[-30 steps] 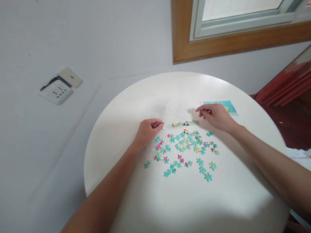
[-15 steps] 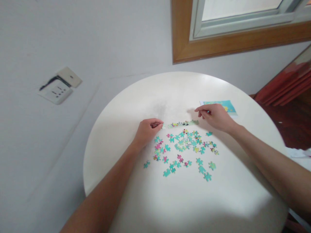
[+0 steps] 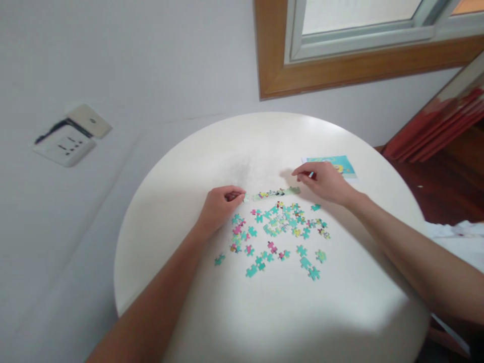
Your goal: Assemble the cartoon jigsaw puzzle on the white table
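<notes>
One curled left hand (image 3: 221,206), one curled right hand (image 3: 327,181), beside the puzzle strip (image 3: 274,193).

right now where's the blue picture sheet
In the head view, the blue picture sheet lies toward the right side of the white table, partly hidden by the right hand and farther back than the row of puzzle pieces.
</notes>
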A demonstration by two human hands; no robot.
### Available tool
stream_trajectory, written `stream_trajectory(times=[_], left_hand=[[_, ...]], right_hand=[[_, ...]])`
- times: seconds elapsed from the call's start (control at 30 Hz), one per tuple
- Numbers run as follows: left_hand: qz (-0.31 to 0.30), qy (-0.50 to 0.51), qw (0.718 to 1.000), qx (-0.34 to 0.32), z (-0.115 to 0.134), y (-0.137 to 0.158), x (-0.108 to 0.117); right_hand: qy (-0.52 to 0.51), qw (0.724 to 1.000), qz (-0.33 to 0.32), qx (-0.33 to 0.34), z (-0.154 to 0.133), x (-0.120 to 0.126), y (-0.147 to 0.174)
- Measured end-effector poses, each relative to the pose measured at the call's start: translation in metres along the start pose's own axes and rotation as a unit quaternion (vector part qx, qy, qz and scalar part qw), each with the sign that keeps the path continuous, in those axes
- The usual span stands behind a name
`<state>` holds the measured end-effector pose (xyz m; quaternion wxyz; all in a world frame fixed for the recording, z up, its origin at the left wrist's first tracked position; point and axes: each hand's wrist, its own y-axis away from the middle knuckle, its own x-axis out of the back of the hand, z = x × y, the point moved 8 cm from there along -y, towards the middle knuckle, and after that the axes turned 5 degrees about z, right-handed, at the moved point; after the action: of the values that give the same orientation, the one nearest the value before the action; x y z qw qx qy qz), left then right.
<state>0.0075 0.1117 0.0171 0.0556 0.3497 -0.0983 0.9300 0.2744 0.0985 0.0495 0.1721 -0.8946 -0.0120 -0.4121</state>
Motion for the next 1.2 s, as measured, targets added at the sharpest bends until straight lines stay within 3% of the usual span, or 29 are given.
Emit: stream_trajectory(times=[0.33,0.83,1.2], left_hand=[[-0.010,-0.016,1.000,0.007,0.004,0.000,0.001],[-0.015,-0.048,0.999,0.006,0.006,-0.001,0.003],[-0.007,-0.049,0.999,-0.004,0.006,-0.001,0.004]], right_hand=[[-0.028,0.999,-0.020,-0.003,0.002,0.007,-0.002],[0.026,0.977,-0.211,-0.006,-0.004,0.000,0.014],[0.000,0.973,-0.233,-0.003,-0.003,-0.007,0.015]])
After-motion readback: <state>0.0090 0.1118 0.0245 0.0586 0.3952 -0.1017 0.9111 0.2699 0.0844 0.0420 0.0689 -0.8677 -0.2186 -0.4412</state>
